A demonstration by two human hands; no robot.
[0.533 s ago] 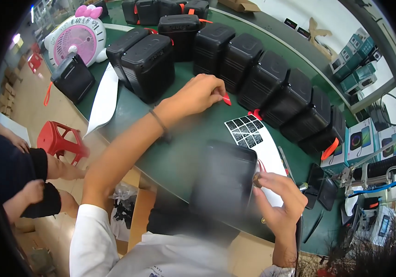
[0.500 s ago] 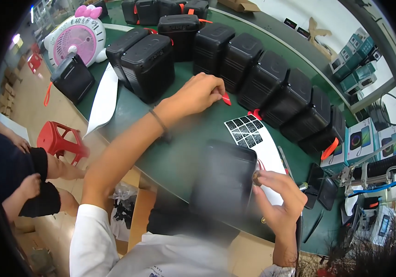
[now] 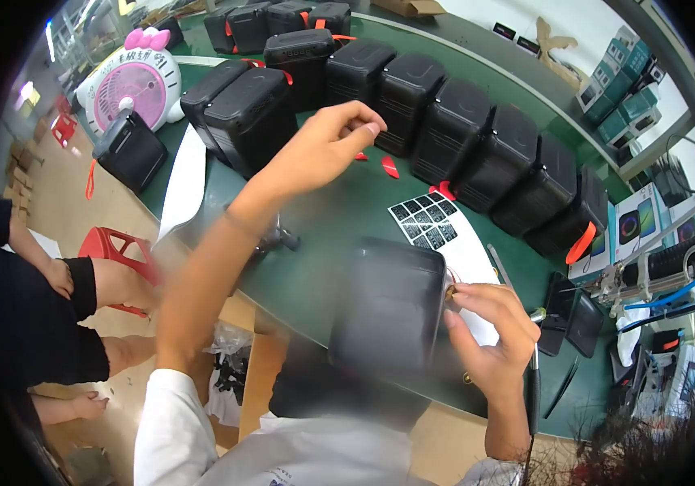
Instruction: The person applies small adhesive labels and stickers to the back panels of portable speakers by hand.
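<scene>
left hand (image 3: 323, 150) now farther from the red piece (image 3: 389, 167), grip curled, cannot tell if pinching, right hand (image 3: 497, 336) still pinching small brown part (image 3: 449, 292) beside black case (image 3: 388, 300)

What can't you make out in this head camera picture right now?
All in the head view:
- Small brownish piece by the right hand's fingertips: too small to identify.
- Left hand: anything between its close-set fingertips is too small to tell.
- Front black case: lower end blurred.
- Dark object: partly hidden behind the left forearm.
- Red stool: partly hidden by a co-worker's leg.
</scene>
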